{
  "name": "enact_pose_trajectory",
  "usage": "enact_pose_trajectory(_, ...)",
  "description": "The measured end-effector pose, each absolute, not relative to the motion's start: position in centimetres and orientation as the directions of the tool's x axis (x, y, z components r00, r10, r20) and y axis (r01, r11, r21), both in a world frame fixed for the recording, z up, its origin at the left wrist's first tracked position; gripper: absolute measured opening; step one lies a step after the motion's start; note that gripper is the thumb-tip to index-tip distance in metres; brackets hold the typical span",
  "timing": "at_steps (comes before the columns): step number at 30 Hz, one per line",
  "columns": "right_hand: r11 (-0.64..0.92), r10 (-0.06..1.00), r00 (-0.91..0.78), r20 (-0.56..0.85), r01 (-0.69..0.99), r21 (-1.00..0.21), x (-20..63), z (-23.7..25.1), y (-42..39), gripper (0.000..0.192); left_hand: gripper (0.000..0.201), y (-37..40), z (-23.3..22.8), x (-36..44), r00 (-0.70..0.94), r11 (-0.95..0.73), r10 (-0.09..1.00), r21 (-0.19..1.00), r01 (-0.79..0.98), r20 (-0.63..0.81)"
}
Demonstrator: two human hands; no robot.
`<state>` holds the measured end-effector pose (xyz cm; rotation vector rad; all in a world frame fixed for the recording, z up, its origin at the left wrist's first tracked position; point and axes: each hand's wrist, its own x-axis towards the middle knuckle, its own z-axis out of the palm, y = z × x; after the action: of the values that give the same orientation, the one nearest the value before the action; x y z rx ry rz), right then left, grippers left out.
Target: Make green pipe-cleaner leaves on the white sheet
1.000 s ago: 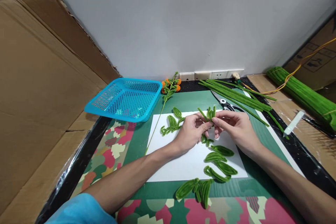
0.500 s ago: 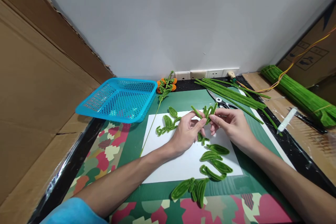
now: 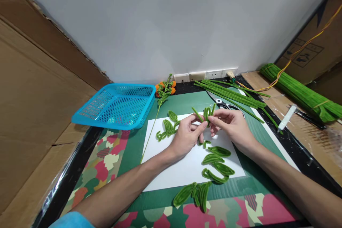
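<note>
Between my two hands, above the top of a white sheet of paper [image 3: 165, 174], is a green pipe cleaner [image 3: 207, 113] bent into narrow loops with loose ends sticking up. My left hand [image 3: 188, 133] pinches its left side between thumb and fingers. On the other side, the thumb and fingertips of my right hand [image 3: 231, 124] grip it too. Several leaf shapes of coiled green pipe cleaner [image 3: 219, 151] lie on the paper to the right. More leaf shapes [image 3: 168, 126] lie left of my hands, and another group [image 3: 184, 194] rests below the paper's lower edge.
A blue plastic basket [image 3: 77, 117] stands at the back left, beside a stem with orange flowers [image 3: 165, 89]. Scissors [image 3: 219, 102] lie partly under loose green pipe cleaners [image 3: 235, 94]. Farther right are a thick pipe cleaner bundle [image 3: 296, 87], a white stick-like object [image 3: 287, 118] and a yellow cable [image 3: 285, 69].
The whole view has shifted slightly. Both hands keep hold of the pipe cleaner, and its loops stand a little differently between the fingers.
</note>
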<state>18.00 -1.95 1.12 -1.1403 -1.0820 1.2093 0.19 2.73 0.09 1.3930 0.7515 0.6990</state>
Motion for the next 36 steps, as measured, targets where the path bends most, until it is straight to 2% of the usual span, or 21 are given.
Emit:
enact_pose_trajectory(7,0.048,0.998,0.036,0.044,-0.127,-0.991,17.7,1.2,-1.8,0.035,0.033,2.9,0.5,0.1,0.562,0.053,0.825,0.998,0.029,-0.06)
enact_pose_trajectory(12,0.061,0.998,0.01,0.061,-0.178,-0.982,17.8,0.7,-1.7,0.036,0.031,2.9,0.7,0.0,0.599,0.033,0.8,0.999,0.021,-0.039)
enact_pose_trajectory(16,-0.036,0.998,-0.056,-0.022,-0.267,-0.963,18.0,0.8,-1.7,0.041,0.031,2.7,0.8,-0.1,0.617,0.013,0.787,1.0,0.019,-0.022)
enact_pose_trajectory(21,-0.186,0.98,-0.156,-0.127,-0.458,-0.87,18.2,0.7,-1.4,0.044,0.028,2.7,0.7,-0.2,0.636,-0.015,0.771,0.999,0.033,-0.009)
enact_pose_trajectory(23,-0.171,0.983,-0.146,-0.115,-0.472,-0.865,18.1,0.5,-1.3,0.043,0.028,2.8,0.6,-0.1,0.636,-0.021,0.772,0.999,0.034,-0.005)
enact_pose_trajectory(29,-0.018,0.999,0.024,-0.031,-0.42,-0.907,17.6,0.2,-1.4,0.037,0.029,3.0,0.5,0.1,0.617,0.005,0.787,1.0,0.004,-0.006)
enact_pose_trajectory(36,0.009,0.999,0.049,-0.011,-0.387,-0.922,17.4,-0.3,-1.3,0.036,0.028,2.9,0.3,0.1,0.607,0.045,0.794,0.999,-0.02,-0.023)
